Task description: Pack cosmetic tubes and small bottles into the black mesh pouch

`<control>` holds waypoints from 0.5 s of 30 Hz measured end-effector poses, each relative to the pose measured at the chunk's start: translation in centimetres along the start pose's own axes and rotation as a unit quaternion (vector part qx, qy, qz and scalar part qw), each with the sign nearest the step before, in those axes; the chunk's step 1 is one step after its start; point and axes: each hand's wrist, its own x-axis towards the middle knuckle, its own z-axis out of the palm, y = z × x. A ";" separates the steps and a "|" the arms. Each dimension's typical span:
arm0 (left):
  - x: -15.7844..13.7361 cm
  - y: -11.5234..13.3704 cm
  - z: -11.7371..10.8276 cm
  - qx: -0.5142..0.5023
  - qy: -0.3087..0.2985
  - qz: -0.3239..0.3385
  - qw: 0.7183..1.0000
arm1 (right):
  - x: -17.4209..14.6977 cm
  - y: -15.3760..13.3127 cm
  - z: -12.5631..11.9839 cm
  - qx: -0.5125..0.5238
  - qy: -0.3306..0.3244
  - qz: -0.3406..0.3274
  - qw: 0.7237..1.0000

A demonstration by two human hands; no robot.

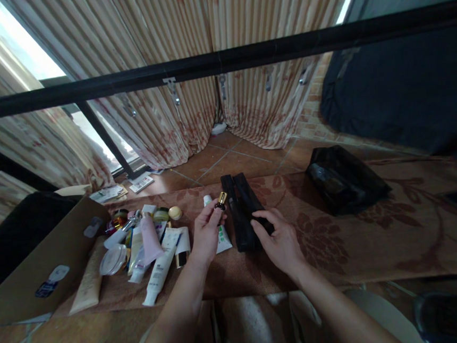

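My left hand point(205, 235) pinches a small dark bottle with a shiny gold cap point(222, 197) between thumb and fingers, cap upward. Just under that hand lies a white tube with green print point(223, 241). A long black pouch point(241, 221) sits beside it, with a gap along its top between two dark sides. Curled over the pouch's right side is my right hand point(279, 242), its thumb and fingers gripping the edge; the fingertips are partly hidden. The inside of the pouch is too dark to make out.
Left of my hands lies a pile of cosmetics, including a pink tube point(150, 239), a white tube point(162, 268) and a clear round jar point(113, 259). A cardboard box point(68, 260) stands further left. A black plastic bag point(343, 180) rests at right on the patterned cloth point(328, 259).
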 end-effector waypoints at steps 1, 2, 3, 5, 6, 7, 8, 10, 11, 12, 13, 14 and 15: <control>0.0 0.0 0.0 0.002 -0.001 -0.001 1.000 | 0.0 0.0 0.0 0.000 0.000 -0.002 1.000; 0.0 0.0 0.0 0.003 -0.001 -0.002 1.000 | 0.0 0.0 0.0 0.000 0.001 -0.003 1.000; 0.0 0.0 0.0 0.005 -0.001 -0.003 1.000 | 0.0 0.0 0.0 -0.001 0.000 -0.004 1.000; 0.0 -0.1 0.0 0.008 0.002 -0.004 1.000 | 0.0 0.1 0.0 -0.001 -0.002 -0.003 1.000; 0.0 -0.1 0.0 0.009 0.005 -0.004 1.000 | 0.0 0.1 0.0 -0.001 -0.002 -0.003 1.000; -0.1 -0.1 0.0 0.009 0.007 -0.003 1.000 | 0.0 0.1 0.0 -0.002 -0.001 -0.003 1.000; -0.1 -0.1 0.0 0.010 0.009 -0.002 1.000 | 0.0 0.1 0.0 -0.002 -0.001 -0.004 1.000; 0.0 -0.2 0.0 0.013 0.008 -0.002 1.000 | 0.0 0.1 0.0 -0.002 0.001 -0.006 1.000; 0.0 -0.2 0.0 0.015 0.007 -0.003 1.000 | 0.0 0.1 0.0 -0.002 0.001 -0.006 1.000; 0.0 -0.2 0.0 0.017 0.006 -0.004 1.000 | 0.0 0.1 0.0 -0.001 -0.001 -0.005 1.000; 0.0 -0.2 0.0 0.019 0.005 -0.004 1.000 | 0.0 0.0 0.0 -0.001 -0.001 -0.002 1.000; 0.0 -0.2 0.0 0.020 0.004 -0.003 1.000 | 0.0 0.0 0.0 -0.001 -0.001 0.000 1.000; 0.0 -0.2 0.0 0.022 0.004 -0.002 1.000 | 0.0 0.0 0.0 -0.001 -0.001 0.001 1.000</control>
